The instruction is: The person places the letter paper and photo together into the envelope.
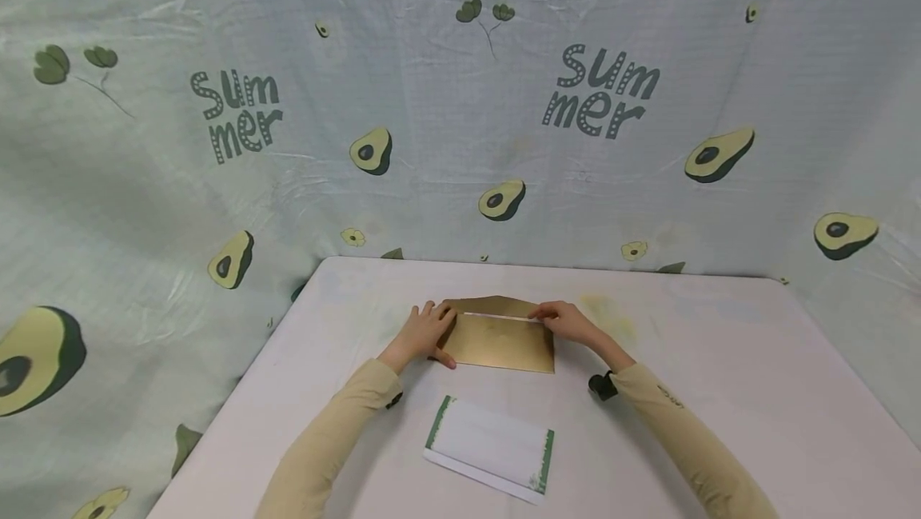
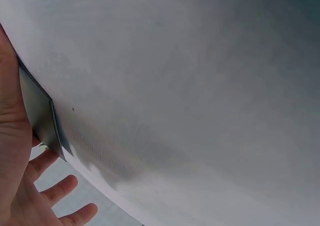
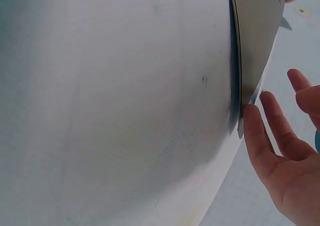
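Observation:
A gold envelope (image 1: 504, 343) lies on the table with its pointed flap (image 1: 496, 305) folded back away from the person. A thin white strip (image 1: 496, 316) shows along its mouth. My left hand (image 1: 424, 333) rests at the envelope's left end, thumb near the lower corner and fingers spread at the top; the left wrist view shows these fingers (image 2: 60, 188) extended beside the envelope (image 2: 40, 109). At the upper right corner, my right hand (image 1: 568, 321) touches the envelope by the flap's end. Its fingers (image 3: 255, 136) look relaxed at the edge in the right wrist view.
Nearer the person lies a white pad (image 1: 489, 447) with green-patterned ends, set at a slight angle. A pale table (image 1: 719, 375) carries everything, and a printed cloth (image 1: 432, 87) hangs behind and beside it. Dark wrist devices (image 1: 603, 385) sit by the beige sleeves (image 1: 683, 431).

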Action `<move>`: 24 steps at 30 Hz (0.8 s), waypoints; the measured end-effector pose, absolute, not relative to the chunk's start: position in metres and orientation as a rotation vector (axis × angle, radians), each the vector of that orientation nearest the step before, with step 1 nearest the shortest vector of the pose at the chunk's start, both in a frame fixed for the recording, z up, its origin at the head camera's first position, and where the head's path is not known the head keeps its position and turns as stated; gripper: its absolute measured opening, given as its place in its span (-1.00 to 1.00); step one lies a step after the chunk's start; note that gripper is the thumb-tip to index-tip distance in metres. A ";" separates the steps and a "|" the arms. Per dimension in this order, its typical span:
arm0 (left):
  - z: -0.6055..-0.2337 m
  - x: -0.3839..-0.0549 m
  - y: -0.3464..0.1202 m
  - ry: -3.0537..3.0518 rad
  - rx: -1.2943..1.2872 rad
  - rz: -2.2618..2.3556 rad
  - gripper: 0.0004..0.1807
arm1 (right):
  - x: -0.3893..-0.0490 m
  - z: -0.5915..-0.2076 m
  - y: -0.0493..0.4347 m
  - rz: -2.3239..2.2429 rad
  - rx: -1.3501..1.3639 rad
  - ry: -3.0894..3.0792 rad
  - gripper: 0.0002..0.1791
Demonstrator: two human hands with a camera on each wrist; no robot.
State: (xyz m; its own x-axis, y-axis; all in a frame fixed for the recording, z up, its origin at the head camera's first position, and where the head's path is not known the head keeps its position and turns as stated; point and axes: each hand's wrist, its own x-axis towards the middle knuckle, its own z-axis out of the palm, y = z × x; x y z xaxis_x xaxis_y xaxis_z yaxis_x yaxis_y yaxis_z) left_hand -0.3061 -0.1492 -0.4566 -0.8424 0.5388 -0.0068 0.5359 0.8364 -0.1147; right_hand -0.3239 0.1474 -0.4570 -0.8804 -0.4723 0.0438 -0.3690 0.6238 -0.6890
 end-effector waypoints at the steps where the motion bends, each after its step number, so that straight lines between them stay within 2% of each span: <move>1: -0.457 -0.306 -0.149 -2.987 -0.873 0.174 0.10 | -0.323 -0.457 0.147 -1.096 -0.717 2.703 -0.69; 24: -0.458 -0.307 -0.150 -2.992 -0.893 0.141 0.12 | -0.307 -0.452 0.151 -1.143 -0.794 2.692 -0.68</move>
State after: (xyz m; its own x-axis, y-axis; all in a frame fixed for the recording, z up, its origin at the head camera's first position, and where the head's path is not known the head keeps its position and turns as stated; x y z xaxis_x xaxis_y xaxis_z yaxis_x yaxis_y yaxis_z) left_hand -0.3068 -0.1500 -0.4581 -0.8366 0.5477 -0.0107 0.5463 0.8327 -0.0909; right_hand -0.3071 0.1509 -0.4521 -0.8568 -0.5062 0.0985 -0.4224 0.5793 -0.6971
